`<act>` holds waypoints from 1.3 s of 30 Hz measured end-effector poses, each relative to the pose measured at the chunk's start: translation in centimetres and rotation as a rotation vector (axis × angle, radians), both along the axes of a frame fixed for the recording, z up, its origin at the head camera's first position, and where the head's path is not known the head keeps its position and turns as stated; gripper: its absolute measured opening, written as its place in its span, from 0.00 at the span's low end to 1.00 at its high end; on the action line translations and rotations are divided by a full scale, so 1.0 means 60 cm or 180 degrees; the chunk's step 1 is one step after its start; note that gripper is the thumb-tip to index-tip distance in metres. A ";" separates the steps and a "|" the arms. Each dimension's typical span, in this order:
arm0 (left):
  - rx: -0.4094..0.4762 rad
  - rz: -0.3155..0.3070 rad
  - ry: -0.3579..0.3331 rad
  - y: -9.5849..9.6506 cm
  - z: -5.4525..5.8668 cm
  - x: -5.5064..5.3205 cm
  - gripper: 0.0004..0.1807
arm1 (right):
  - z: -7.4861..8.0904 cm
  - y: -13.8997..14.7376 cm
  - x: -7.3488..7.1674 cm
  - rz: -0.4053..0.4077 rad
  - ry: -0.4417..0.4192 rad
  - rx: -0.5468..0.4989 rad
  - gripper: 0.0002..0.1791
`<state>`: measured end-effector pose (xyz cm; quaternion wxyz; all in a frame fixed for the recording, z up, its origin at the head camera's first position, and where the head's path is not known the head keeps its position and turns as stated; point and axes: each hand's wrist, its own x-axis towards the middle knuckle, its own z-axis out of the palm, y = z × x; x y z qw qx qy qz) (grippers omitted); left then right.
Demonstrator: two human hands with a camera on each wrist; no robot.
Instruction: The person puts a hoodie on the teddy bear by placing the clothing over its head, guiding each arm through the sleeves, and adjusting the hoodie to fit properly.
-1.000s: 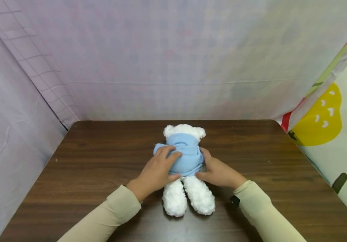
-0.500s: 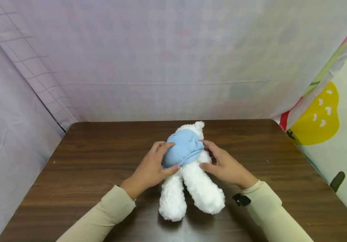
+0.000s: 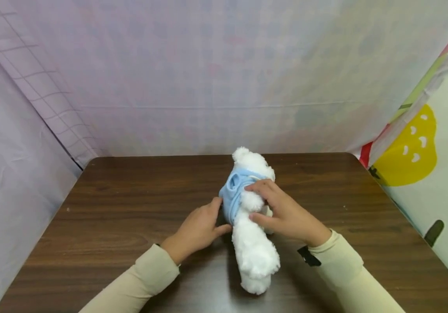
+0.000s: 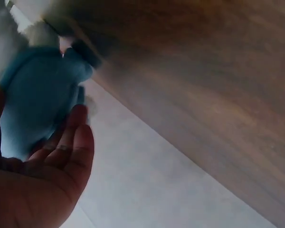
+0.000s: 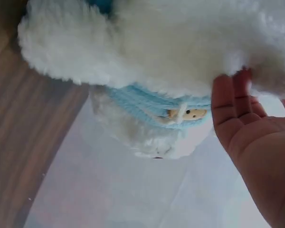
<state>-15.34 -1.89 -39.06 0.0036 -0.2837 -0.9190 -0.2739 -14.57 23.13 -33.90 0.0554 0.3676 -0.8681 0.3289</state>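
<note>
A white fluffy teddy bear (image 3: 255, 252) in a light blue top (image 3: 230, 195) lies on its side, its head at the far end and its legs toward me. My left hand (image 3: 198, 227) rests against the back of the top, thumb and fingers spread and loosely bent; the blue back (image 4: 35, 99) fills the space before them in the left wrist view. My right hand (image 3: 286, 213) grips the bear's front near a paw, thumb and fingers curled about the fur. A wooden toggle button (image 5: 194, 114) shows on the top's front in the right wrist view.
Under the bear is a dark brown wooden table (image 3: 130, 195) with rounded far corners. A pale patterned cloth (image 3: 208, 78) hangs behind it. On the right is a wall with a yellow fruit shape (image 3: 409, 150).
The bear has rolled from lying back-up onto its side, its back now toward my left hand. My right fingers have shifted onto its front, while my left hand has slid off the top's upper surface.
</note>
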 end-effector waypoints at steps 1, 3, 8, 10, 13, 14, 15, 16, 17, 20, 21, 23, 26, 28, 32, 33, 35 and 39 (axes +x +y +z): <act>-0.0083 0.0006 -0.0009 -0.001 0.000 -0.001 0.34 | -0.005 -0.003 -0.001 0.0001 0.0004 0.0068 0.29; -0.0200 0.0040 0.0030 -0.007 0.001 -0.005 0.27 | -0.016 -0.008 -0.002 0.0015 -0.0012 0.0161 0.30; 0.0191 0.0363 0.0563 -0.028 0.017 -0.012 0.03 | -0.038 -0.021 -0.004 0.0107 0.0042 0.0187 0.32; 0.0621 0.0418 0.0788 -0.034 0.026 -0.013 0.04 | -0.041 -0.023 -0.003 0.0179 0.0051 0.0115 0.32; 0.1140 0.0239 0.0986 -0.038 0.036 -0.014 0.03 | -0.042 -0.023 -0.005 0.0196 0.0031 -0.0105 0.26; 0.1216 0.0138 0.0995 -0.039 0.037 -0.014 0.03 | -0.043 -0.022 -0.006 0.0127 0.0035 -0.0176 0.23; 0.1247 0.0040 0.0973 -0.039 0.038 -0.014 0.02 | -0.044 -0.021 -0.008 0.0004 0.0007 -0.0254 0.20; 0.1238 -0.0040 0.0942 -0.040 0.037 -0.013 0.02 | -0.046 -0.019 -0.009 -0.0177 -0.0016 -0.0308 0.17; 0.1215 -0.0104 0.0908 -0.041 0.036 -0.012 0.02 | -0.049 -0.017 -0.011 -0.0375 -0.0067 -0.0336 0.15; 0.1102 -0.0203 0.0784 -0.048 0.031 -0.009 0.03 | -0.061 -0.008 -0.017 -0.0916 -0.0397 -0.0177 0.12; 0.1071 -0.0221 0.0739 -0.051 0.029 -0.008 0.03 | -0.066 -0.004 -0.019 -0.1015 -0.0561 -0.0073 0.13; 0.0988 -0.0259 0.0654 -0.059 0.026 -0.007 0.05 | -0.074 0.002 -0.021 -0.1054 -0.0849 0.0161 0.17; 0.0848 -0.0366 0.0499 -0.073 0.025 -0.004 0.10 | -0.078 0.006 -0.021 -0.1011 -0.1106 0.0242 0.20; 0.0745 -0.0417 0.0414 -0.081 0.023 -0.003 0.13 | -0.075 0.006 -0.019 -0.1004 -0.1109 0.0116 0.19; 0.0637 -0.0388 0.0318 -0.086 0.018 -0.003 0.18 | -0.060 0.007 -0.012 -0.1081 -0.0970 -0.0275 0.16; 0.0619 -0.0347 0.0282 -0.085 0.017 -0.002 0.19 | -0.056 0.008 -0.011 -0.1101 -0.0969 -0.0330 0.16; 0.0569 -0.0242 0.0209 -0.079 0.014 -0.003 0.21 | -0.050 0.010 -0.009 -0.1084 -0.1003 -0.0412 0.17; 0.0394 0.0005 0.0012 -0.068 0.011 -0.002 0.25 | -0.046 0.012 -0.008 -0.0878 -0.0986 -0.0222 0.15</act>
